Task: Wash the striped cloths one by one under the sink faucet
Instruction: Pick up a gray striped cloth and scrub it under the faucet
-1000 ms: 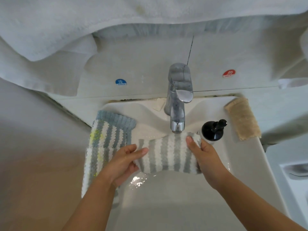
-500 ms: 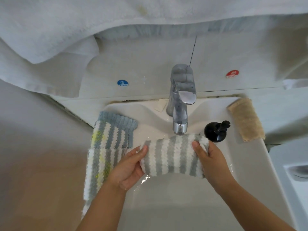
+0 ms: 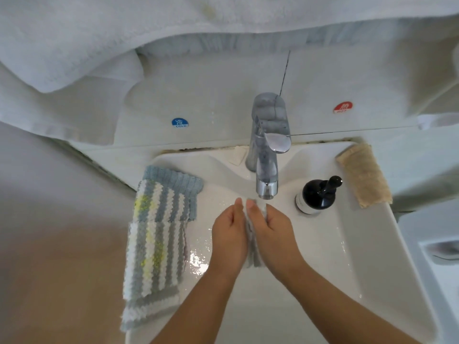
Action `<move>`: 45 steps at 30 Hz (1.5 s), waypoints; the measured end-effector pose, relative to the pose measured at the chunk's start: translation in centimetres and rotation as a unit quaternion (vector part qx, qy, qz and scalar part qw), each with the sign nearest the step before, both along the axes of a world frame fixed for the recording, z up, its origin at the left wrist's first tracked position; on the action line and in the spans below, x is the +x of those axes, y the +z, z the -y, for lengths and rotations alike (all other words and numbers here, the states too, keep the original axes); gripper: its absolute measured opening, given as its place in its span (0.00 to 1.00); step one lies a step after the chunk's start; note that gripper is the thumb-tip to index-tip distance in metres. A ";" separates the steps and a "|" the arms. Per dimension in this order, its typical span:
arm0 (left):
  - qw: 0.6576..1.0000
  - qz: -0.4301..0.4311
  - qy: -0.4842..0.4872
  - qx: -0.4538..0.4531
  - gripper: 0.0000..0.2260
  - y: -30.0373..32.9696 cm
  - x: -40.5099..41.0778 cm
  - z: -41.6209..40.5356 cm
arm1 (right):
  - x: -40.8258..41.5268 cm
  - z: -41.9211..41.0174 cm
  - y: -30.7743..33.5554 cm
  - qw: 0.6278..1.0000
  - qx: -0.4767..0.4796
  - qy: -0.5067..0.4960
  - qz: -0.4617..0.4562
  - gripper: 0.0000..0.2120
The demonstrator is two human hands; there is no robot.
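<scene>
Rinsing step: the left hand [image 3: 229, 240] and right hand [image 3: 272, 234] press a striped cloth [image 3: 253, 256] between flat, closed fingers under the faucet [image 3: 267, 170]. Next probably calls for rubbing, then wringing.

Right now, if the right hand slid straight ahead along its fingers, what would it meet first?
Probably the chrome faucet spout: the right hand, pressing the grey-and-white striped cloth, points just below it. Depth is unclear.

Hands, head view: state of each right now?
Left hand: fingers straight, pressing the striped cloth against the other palm.
Right hand: pressed flat on the same cloth, under the faucet.
</scene>
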State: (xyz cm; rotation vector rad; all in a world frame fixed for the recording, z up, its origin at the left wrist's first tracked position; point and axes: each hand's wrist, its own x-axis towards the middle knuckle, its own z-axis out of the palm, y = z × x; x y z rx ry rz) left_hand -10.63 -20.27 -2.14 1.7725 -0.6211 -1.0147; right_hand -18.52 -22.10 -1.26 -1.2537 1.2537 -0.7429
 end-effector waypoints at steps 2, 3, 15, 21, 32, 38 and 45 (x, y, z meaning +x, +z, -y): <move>0.999 -0.037 0.027 -0.016 0.21 -0.3 -0.2 0.3 | 0.1 -0.3 0.1 1.000 -0.021 0.008 -0.011 0.22; 0.999 -0.040 0.019 -0.019 0.20 -0.2 -0.6 0.2 | 0.0 -0.1 0.0 1.000 -0.023 0.000 -0.018 0.21; 0.999 -0.026 -0.024 -0.007 0.19 0.3 -1.3 0.4 | -0.2 1.5 -0.1 0.998 -0.005 -0.046 -0.034 0.16; 0.992 -0.126 -0.010 -0.011 0.19 -0.2 -0.6 1.3 | -0.5 0.1 -0.2 0.997 -0.039 0.011 -0.058 0.17; 0.992 -0.120 0.006 0.037 0.18 -0.5 -1.9 0.9 | -0.5 2.4 -0.6 0.994 -0.048 0.000 -0.100 0.17; 0.979 -0.194 0.055 -0.006 0.20 0.4 -0.3 1.4 | -0.9 -0.2 -0.2 0.982 -0.120 0.095 -0.106 0.20; 0.981 -0.189 0.035 0.011 0.19 0.2 -0.3 1.7 | -0.9 0.7 -0.5 0.989 -0.106 0.061 -0.085 0.17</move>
